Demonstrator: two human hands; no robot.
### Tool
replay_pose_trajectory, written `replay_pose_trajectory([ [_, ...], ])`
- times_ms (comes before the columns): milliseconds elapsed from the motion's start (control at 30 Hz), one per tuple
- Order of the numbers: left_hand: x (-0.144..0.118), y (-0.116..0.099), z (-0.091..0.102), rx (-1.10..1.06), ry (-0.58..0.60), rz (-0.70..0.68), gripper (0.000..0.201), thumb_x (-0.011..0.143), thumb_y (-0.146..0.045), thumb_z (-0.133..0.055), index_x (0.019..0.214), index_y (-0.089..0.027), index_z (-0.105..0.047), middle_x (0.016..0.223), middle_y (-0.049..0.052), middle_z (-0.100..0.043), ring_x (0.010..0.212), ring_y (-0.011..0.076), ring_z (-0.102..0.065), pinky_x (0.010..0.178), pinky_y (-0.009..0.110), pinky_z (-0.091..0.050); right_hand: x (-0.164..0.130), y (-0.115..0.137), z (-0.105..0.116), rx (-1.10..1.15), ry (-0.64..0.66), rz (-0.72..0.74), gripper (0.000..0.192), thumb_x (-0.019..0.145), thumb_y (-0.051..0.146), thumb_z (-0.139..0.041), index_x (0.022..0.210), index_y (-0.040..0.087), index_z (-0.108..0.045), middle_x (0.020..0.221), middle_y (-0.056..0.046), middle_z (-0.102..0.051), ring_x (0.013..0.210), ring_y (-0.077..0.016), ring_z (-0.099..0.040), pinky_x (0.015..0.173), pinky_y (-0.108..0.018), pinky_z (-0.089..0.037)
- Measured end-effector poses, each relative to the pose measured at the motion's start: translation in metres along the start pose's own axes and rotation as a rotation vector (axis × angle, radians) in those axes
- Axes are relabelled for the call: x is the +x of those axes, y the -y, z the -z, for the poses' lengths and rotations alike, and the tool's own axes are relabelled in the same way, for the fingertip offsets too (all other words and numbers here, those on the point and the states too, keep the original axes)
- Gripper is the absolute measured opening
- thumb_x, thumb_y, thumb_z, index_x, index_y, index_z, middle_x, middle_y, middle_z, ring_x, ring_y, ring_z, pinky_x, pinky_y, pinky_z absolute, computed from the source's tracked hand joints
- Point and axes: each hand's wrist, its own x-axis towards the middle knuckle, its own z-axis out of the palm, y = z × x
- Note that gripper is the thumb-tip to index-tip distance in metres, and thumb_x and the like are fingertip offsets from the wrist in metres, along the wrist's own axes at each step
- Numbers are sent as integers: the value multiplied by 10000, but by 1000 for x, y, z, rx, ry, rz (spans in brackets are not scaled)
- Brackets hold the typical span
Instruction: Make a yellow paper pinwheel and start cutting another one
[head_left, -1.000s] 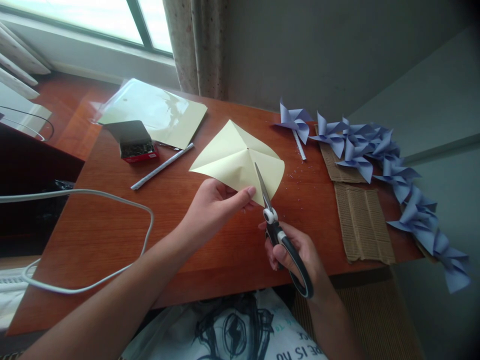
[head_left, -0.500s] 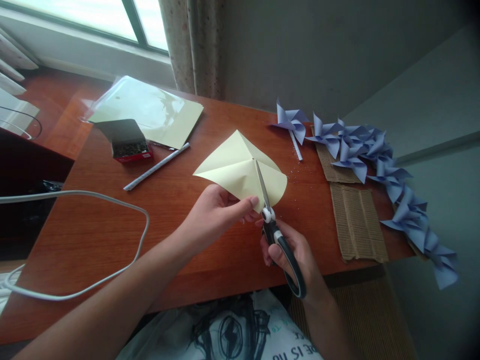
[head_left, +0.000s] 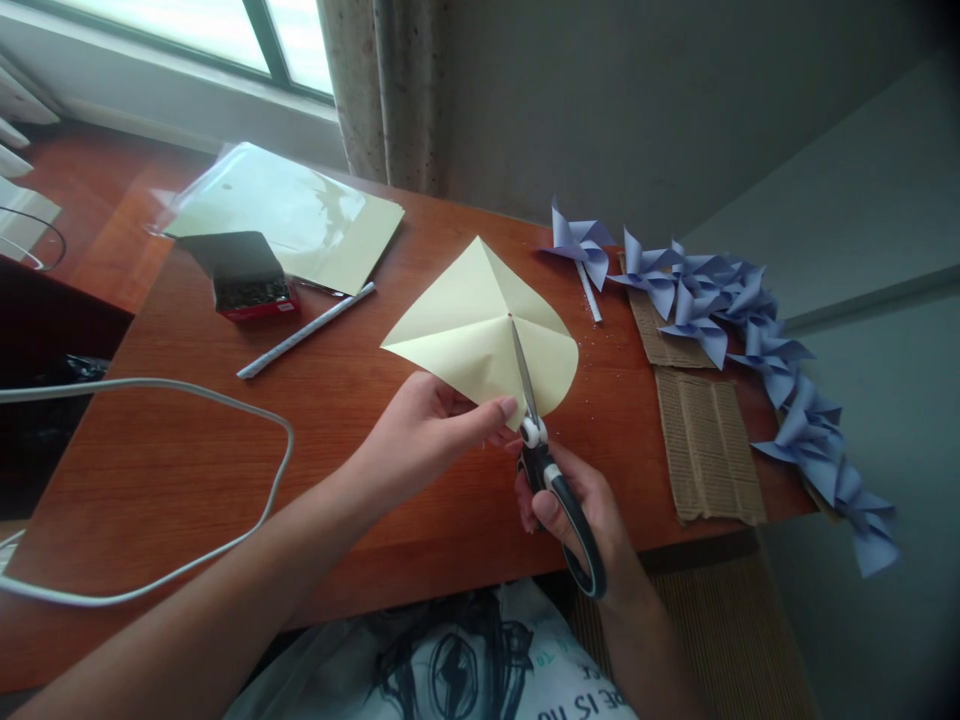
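— Cutting along a crease, I'd say: the right hand [head_left: 581,515] is closed through the handles of the scissors [head_left: 541,440], and the blades, nearly pressed together, reach to the middle of the pale yellow paper [head_left: 469,325].

— And where is the sheet?

— Lifted above the middle of the surface [head_left: 225,450], near its front edge. The left hand [head_left: 420,430] pinches its near corner, thumb on top, just beside the blades.

— What would make the cut clean?

— Probably halting at the centre where the folds meet, keeping the paper taut, and holding the thumb clear of the blades.

— Anything crowding it?

— No. The blue pinwheels [head_left: 720,300] and cardboard [head_left: 709,445] lie toward the right edge, the staple box [head_left: 251,290] and paper stick [head_left: 304,330] toward the back left.
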Motion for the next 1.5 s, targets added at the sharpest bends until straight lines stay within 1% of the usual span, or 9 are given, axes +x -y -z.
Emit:
replay_pose_trajectory([
  [333, 0, -2, -2, -25, 0, 4, 78, 836, -175, -763, 771, -134, -752, 695, -8, -748, 635, 80, -663, 609, 138, -527, -1, -1, 0, 4, -13, -1, 531, 835, 547, -735, 1209, 185, -631, 780, 1, -538, 645, -124, -485, 593, -265, -378],
  [500, 0, -5, 1, -2, 9, 12, 87, 816, -191, -780, 750, -138, -763, 683, 5, -750, 628, 95, -662, 598, 151, -514, 1, -3, 0, 11, -8, 7, 528, 834, 543, -736, 1205, 182, -631, 762, 4, -537, 637, -126, -483, 588, -265, -376],
  [700, 0, -5, 5, -9, 0, 113, 143, 828, -251, -764, 755, -128, -768, 695, 51, -763, 616, 123, -656, 574, 189, -496, 1, -3, -1, -4, -10, 21, 520, 833, 536, -738, 1188, 168, -644, 778, -7, -551, 631, -127, -483, 581, -271, -378],
  [800, 0, -3, 4, -11, -12, 135, 159, 820, -277, -771, 794, -120, -759, 720, 71, -768, 640, 146, -674, 585, 212, -504, 0, -1, -2, -11, -9, 15, 517, 837, 540, -731, 1190, 173, -644, 779, -6, -551, 636, -130, -482, 590, -275, -385],
  [900, -1, -1, 3, -4, -25, 131, 175, 812, -291, -779, 827, -119, -749, 748, 80, -774, 660, 164, -686, 607, 233, -523, 0, 0, -2, -17, -13, 2, 544, 830, 560, -728, 1203, 173, -640, 779, -5, -553, 639, -134, -481, 590, -277, -388],
  [1000, -2, 0, 1, 10, -37, 126, 177, 809, -291, -778, 830, -119, -741, 751, 76, -770, 661, 164, -683, 622, 240, -530, 0, -1, -2, -23, -17, 1, 555, 828, 563, -728, 1207, 166, -645, 781, -7, -556, 645, -133, -483, 592, -273, -387],
  [1167, -2, -2, 1, 19, -43, 119, 175, 805, -289, -769, 822, -120, -726, 728, 70, -758, 646, 164, -671, 590, 232, -507, 0, -2, -1, -32, -21, 6, 556, 826, 550, -736, 1218, 164, -654, 781, -9, -558, 645, -127, -485, 585, -263, -386],
  [1300, -1, -2, 3, -3, -34, 94, 211, 847, -325, -725, 804, -118, -729, 713, 72, -748, 638, 154, -664, 568, 215, -486, 0, -2, -1, -39, -22, 3, 577, 812, 558, -745, 1225, 166, -651, 772, -10, -553, 627, -128, -478, 570, -263, -381],
  [1500, -2, -1, 2, 10, -104, 83, 163, 826, -294, -751, 805, -137, -717, 716, 39, -735, 625, 140, -640, 555, 209, -482, 0, -2, -2, -38, -29, -9, 573, 811, 557, -745, 1219, 166, -648, 766, -9, -552, 621, -129, -477, 572, -265, -378],
])
